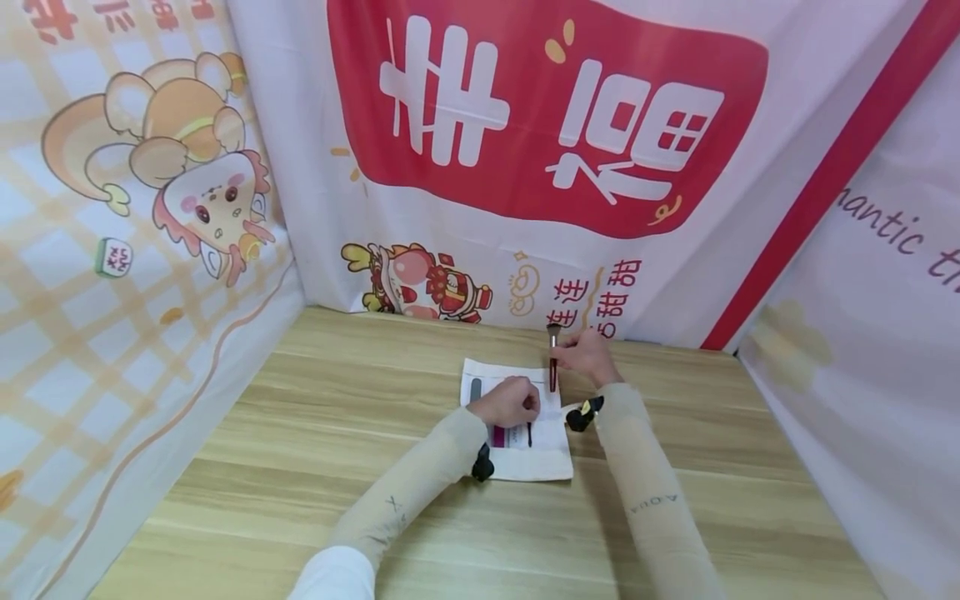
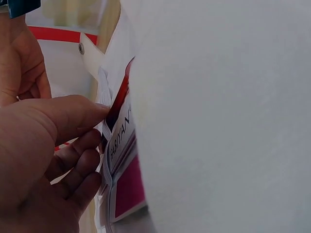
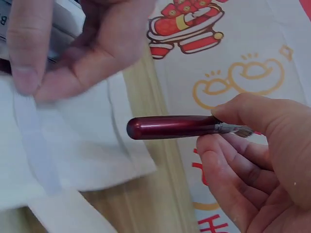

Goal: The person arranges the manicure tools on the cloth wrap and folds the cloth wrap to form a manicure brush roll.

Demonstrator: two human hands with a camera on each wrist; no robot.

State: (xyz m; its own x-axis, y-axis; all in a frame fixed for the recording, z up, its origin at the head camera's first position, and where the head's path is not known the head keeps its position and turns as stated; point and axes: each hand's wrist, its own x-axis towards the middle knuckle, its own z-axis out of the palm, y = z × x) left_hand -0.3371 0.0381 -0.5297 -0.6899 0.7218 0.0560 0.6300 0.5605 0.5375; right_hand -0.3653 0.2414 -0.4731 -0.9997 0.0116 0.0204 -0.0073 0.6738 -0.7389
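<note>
A white cloth brush roll (image 1: 536, 465) lies opened out on the table, with a second dark red-handled brush (image 2: 121, 94) and a magenta-printed insert (image 2: 130, 187) in its pocket. My left hand (image 1: 512, 402) is over the roll, its thumb and forefinger pinching the white elastic strip (image 2: 105, 90). Above the roll's far right corner, my right hand (image 1: 588, 357) holds a makeup brush (image 3: 170, 127) by the metal collar and upper handle. Its bristles point away and its rounded handle end points toward the roll. The left hand covers part of the pocket.
The wooden table (image 1: 345, 400) extends around the roll. A printed cloth backdrop (image 1: 420, 200) hangs along the far edge, close behind the right hand. Cloth side walls (image 1: 112, 333) stand at left and right. A white tie strap (image 3: 73, 211) sticks out from the roll's right side.
</note>
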